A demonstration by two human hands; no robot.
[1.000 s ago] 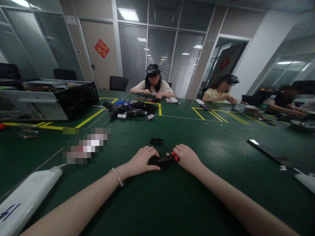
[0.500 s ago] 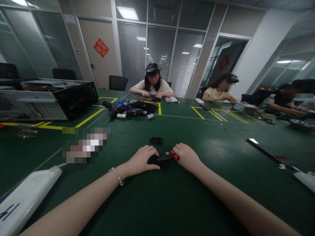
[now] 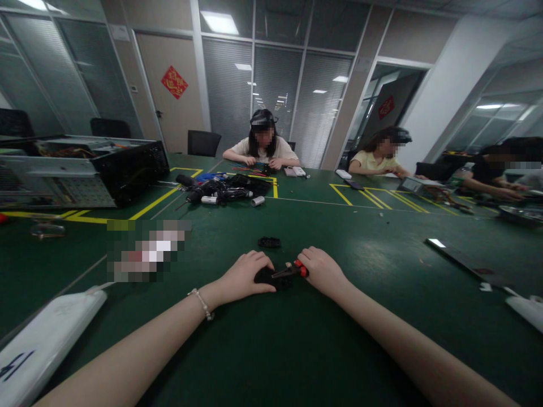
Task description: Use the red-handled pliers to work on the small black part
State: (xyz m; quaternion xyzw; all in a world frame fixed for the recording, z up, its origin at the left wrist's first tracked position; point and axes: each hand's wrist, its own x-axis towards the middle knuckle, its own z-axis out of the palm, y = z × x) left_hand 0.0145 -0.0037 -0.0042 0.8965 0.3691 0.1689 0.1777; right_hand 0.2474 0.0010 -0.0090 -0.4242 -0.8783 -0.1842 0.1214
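At near centre we grip a black part (image 3: 265,276) in our left hand (image 3: 244,276) and red-handled pliers (image 3: 292,271) in our right hand (image 3: 323,269), while a near-left white case (image 3: 59,322) bears illegible dark writing (image 3: 16,366).

ngl the green desk (image 3: 280,356) had yellow stripes (image 3: 155,204) on it, plus an open PC case (image 3: 85,176), a messy pile of black gear (image 3: 240,185) and a little black part (image 3: 270,242).

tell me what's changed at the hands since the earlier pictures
Nothing visibly changed beyond a slight shift of the view: the left hand stays on the dark part, the right hand on the red-handled pliers; nothing taken up or let go.
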